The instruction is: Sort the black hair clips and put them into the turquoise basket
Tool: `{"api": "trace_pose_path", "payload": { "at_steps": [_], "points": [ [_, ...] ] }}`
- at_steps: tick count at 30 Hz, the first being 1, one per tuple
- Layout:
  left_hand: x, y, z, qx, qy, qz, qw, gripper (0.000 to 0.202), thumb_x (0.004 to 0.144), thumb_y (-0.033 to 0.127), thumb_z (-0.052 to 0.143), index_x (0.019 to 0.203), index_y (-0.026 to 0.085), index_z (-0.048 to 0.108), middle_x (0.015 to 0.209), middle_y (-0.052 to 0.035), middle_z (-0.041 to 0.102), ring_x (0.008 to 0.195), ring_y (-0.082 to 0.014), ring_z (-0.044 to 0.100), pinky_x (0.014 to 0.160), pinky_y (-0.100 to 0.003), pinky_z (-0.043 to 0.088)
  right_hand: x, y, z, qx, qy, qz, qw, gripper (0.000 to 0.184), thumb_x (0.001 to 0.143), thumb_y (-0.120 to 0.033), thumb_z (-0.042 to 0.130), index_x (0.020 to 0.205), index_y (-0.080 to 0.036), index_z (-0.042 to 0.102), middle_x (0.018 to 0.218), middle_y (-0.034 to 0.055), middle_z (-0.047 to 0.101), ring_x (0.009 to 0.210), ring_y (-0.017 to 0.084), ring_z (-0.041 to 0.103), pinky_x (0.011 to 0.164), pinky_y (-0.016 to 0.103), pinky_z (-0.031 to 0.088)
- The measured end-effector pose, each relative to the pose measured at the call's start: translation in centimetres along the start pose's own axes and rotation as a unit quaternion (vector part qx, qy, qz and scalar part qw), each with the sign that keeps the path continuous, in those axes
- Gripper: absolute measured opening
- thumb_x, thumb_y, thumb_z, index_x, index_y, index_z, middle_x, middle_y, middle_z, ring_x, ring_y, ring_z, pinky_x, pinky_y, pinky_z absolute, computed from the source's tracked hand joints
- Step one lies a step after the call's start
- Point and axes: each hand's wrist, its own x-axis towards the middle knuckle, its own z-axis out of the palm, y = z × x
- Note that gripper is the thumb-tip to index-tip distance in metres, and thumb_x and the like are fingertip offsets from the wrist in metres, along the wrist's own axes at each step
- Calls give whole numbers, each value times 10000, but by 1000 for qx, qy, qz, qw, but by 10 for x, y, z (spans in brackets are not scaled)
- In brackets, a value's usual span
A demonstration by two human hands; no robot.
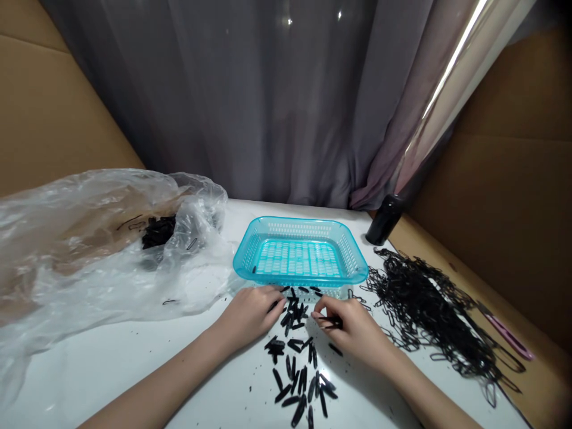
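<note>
Black pieces (pixel 302 379) lay nearside of basket (pixel 299 280), likely for easy reach; right grip (pixel 353 328) pinched one, left grip (pixel 251 314) I couldn't tell.

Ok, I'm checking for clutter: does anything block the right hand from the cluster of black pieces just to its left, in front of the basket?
Nothing visible does: only a narrow strip of white tabletop shows between the right hand and the cluster of black pieces.

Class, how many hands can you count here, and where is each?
2: the left hand, left of a cluster of black pieces, and the right hand, right of it, both nearer than the blue basket.
</note>
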Motion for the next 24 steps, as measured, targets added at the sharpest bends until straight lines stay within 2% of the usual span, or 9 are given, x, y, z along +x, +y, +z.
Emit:
{"api": "trace_pose_path", "payload": {
  "at_steps": [7,17,24],
  "points": [
    [3,-2,0,-2,-20,-28,999,346,996,258,418,993,172,753,1130,-108,733,963,-274,718,801,-375,567,0,0,-1,-7,0,1,1000,194,801,-120,521,906,-184,672,593,-36,553,538,19,376,582,108,231],
    [4,-3,-1,-17,-21,-19,999,318,990,237,433,995,185,746,1108,-90,735,954,-250,720,812,-350,567,0,-1,-1,-5,1,2,1000,224,781,-101,524,915,-182,684,615,-29,580,556,21,395,591,108,242],
    [1,-2,1,4,-8,-11,1000,316,996,259,432,1009,191,740,1114,-93,725,898,-236,720,760,-325,563,0,0,-1,-9,-4,3,1000,234,767,-88,519,911,-182,677,640,-24,603,570,21,419,600,113,256]
  ]
}}
